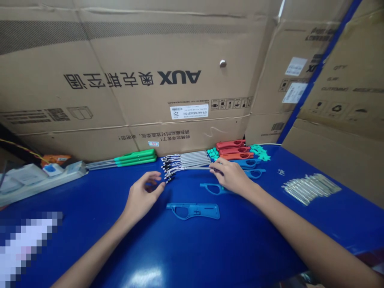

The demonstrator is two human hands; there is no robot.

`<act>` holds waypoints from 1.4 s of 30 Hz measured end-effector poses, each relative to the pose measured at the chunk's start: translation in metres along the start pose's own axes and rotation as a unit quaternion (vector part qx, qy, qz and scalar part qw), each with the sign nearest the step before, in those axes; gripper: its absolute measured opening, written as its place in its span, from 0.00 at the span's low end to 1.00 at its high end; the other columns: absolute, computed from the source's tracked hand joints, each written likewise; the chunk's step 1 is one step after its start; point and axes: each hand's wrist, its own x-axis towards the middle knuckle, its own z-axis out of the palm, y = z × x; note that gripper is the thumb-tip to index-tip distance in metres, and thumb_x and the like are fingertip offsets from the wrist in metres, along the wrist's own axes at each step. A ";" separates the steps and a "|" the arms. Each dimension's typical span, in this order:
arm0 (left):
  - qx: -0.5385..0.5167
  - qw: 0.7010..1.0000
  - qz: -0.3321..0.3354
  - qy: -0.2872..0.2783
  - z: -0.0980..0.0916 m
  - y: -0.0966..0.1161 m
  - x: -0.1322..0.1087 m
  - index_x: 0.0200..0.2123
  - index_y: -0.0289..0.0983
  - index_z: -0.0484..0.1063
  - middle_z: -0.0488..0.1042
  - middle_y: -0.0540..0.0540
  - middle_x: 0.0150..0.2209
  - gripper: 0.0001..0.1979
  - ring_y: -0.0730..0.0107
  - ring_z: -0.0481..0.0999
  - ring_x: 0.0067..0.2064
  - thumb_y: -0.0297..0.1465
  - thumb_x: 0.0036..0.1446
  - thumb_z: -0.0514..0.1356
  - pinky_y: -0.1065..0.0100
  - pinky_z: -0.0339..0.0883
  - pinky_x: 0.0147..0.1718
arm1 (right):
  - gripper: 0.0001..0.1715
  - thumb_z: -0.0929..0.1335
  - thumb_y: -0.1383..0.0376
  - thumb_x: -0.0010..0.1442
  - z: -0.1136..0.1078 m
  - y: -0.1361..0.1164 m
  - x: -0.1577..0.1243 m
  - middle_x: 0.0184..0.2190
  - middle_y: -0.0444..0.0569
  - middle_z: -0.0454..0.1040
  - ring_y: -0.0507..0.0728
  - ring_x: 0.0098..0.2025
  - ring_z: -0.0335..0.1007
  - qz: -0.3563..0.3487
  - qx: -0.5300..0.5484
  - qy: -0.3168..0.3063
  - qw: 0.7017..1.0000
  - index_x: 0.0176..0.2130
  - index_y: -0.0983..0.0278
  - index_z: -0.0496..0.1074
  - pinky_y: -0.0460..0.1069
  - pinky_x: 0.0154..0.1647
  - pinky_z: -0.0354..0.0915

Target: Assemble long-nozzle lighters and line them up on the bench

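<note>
Right hand [229, 175] clamps fingers on 1 thin silver metal rod [198, 168] — the tidy row [186, 159] allows single picking; left hand [141, 196] empty, fingers apart.

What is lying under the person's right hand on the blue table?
A blue plastic lighter shell lies partly under the right hand; its end beside the hand shows, but the hand covers the rest.
</note>
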 end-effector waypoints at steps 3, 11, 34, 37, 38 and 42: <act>0.139 0.987 0.080 0.012 0.000 -0.009 0.000 0.44 0.39 0.72 0.78 0.45 0.40 0.19 0.62 0.75 0.38 0.41 0.50 0.62 0.64 0.69 0.34 | 0.12 0.64 0.67 0.65 0.000 0.000 0.000 0.43 0.51 0.75 0.55 0.38 0.73 -0.002 0.009 -0.006 1.000 0.46 0.63 0.75 0.49 0.40 0.64; 0.176 0.975 0.114 -0.072 -0.003 -0.012 0.000 0.32 0.41 0.76 0.79 0.49 0.31 0.12 0.64 0.77 0.32 0.38 0.57 0.55 0.65 0.69 0.34 | 0.12 0.65 0.65 0.65 0.005 -0.007 0.001 0.43 0.50 0.75 0.55 0.38 0.73 0.018 -0.028 -0.060 0.998 0.44 0.61 0.76 0.48 0.38 0.63; 0.249 0.956 0.125 -0.089 0.005 -0.018 0.010 0.37 0.40 0.76 0.79 0.47 0.36 0.08 0.61 0.75 0.40 0.29 0.60 0.56 0.63 0.64 0.38 | 0.17 0.59 0.63 0.66 0.028 -0.025 0.042 0.46 0.56 0.73 0.62 0.42 0.74 0.083 -0.149 -0.140 0.975 0.44 0.63 0.75 0.51 0.40 0.64; 0.258 0.954 0.127 -0.088 0.007 -0.018 0.011 0.37 0.40 0.76 0.80 0.47 0.37 0.07 0.61 0.75 0.41 0.29 0.60 0.57 0.63 0.64 0.38 | 0.17 0.59 0.63 0.66 0.031 -0.026 0.046 0.46 0.58 0.73 0.62 0.43 0.74 0.097 -0.153 -0.134 0.974 0.45 0.64 0.74 0.51 0.40 0.64; 0.262 0.953 0.127 -0.088 0.007 -0.018 0.012 0.37 0.40 0.76 0.80 0.47 0.37 0.07 0.60 0.75 0.41 0.28 0.60 0.57 0.63 0.64 0.38 | 0.17 0.59 0.63 0.66 0.032 -0.026 0.047 0.46 0.58 0.73 0.62 0.43 0.74 0.102 -0.153 -0.133 0.974 0.45 0.64 0.74 0.51 0.40 0.64; 0.280 0.947 0.128 -0.092 0.009 -0.019 0.016 0.36 0.40 0.76 0.80 0.47 0.38 0.07 0.60 0.74 0.42 0.28 0.61 0.57 0.63 0.62 0.40 | 0.16 0.60 0.64 0.64 0.033 -0.029 0.051 0.45 0.57 0.74 0.61 0.43 0.74 0.111 -0.147 -0.131 0.974 0.44 0.64 0.74 0.50 0.40 0.64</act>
